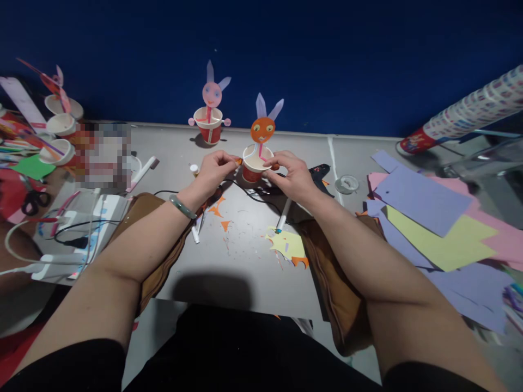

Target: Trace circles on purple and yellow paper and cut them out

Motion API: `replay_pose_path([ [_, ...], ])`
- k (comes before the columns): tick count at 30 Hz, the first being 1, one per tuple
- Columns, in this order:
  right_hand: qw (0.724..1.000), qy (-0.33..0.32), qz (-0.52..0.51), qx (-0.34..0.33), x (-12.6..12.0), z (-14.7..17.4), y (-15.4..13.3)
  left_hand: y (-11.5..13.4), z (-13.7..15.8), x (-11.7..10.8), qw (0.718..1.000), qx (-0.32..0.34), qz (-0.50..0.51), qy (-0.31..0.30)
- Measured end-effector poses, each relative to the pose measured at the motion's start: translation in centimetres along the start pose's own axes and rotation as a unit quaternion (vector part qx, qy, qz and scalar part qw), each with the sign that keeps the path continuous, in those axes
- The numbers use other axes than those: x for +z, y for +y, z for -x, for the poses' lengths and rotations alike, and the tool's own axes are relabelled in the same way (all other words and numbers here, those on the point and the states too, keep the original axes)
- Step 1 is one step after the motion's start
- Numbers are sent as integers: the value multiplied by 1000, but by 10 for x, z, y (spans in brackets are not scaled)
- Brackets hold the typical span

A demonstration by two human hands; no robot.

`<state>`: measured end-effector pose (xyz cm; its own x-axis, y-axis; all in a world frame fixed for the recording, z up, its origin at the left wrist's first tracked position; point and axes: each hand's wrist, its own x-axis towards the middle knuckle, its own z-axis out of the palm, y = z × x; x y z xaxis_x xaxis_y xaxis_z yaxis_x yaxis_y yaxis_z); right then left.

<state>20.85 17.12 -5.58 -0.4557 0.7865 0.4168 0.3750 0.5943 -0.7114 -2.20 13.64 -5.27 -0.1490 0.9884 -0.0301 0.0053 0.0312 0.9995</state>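
A red and white paper cup (251, 173) stands on the table in front of me. Out of it rises an orange paper rabbit face (262, 130) with pale purple ears, on a pink straw (260, 151). At the cup's left side, my left hand (214, 173) pinches a small orange paper piece (239, 161). The fingers of my right hand (291, 175) are closed at the right side of the cup's rim, holding it. Behind to the left stands a second cup (209, 134) with a pink rabbit face (212, 95) on it.
Orange scraps (225, 225), a yellow cut sheet (291, 245) and a white marker (283, 216) lie before me. A black glue gun (321, 175) and a tape roll (346, 184) are right, beyond them coloured paper (425, 198) and stacked cups (469, 114). Power strips (96, 231) and scissors (35, 200) lie left.
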Motion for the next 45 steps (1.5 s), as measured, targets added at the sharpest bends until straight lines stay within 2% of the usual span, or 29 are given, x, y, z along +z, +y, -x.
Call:
replay_pose_path([
  [8, 1000, -7, 5, -6, -11, 0, -9, 2, -3, -2, 999, 32, 14, 9],
  [18, 999, -27, 26, -20, -17, 7, -21, 8, 3, -2, 998, 39, 29, -30],
  [24, 999, -32, 25, -8, -16, 8, -23, 8, 3, -5, 997, 46, 10, -53],
  [45, 999, -40, 9, 3, -15, 11, -29, 11, 6, -5, 997, 56, -35, -37],
])
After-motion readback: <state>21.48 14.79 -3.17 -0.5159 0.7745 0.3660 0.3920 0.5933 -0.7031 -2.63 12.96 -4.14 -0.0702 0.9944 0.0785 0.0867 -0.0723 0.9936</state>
